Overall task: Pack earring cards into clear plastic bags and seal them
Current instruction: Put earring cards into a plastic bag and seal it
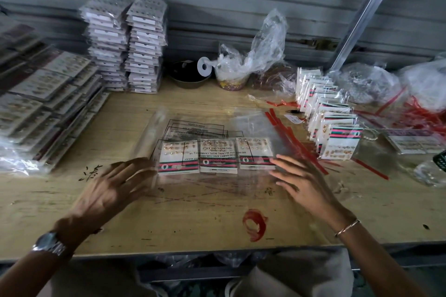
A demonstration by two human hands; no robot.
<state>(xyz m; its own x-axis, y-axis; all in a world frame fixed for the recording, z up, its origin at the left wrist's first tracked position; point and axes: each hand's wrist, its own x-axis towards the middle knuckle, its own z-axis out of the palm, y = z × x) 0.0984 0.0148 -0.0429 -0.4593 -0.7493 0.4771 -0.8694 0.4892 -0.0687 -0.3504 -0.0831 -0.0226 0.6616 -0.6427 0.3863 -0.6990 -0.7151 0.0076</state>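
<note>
Three earring cards (218,155) with green and red stripes lie side by side inside a clear plastic bag (212,176) printed with a black warning text, in the middle of the wooden table. My left hand (115,185) is blurred, fingers spread, at the bag's left edge. On the bag's right side rests my right hand (299,181), its fingers straight. More clear bags (195,129) lie stacked just behind. A row of earring cards (330,123) leans at the right.
Tall stacks of bagged cards (128,43) stand at the back left, flat piles (45,103) at the far left. Red peel strips (294,142) lie scattered right of the bag. A metal bowl (188,77), crumpled plastic bags (260,50) and a diagonal metal pole (366,12) stand behind.
</note>
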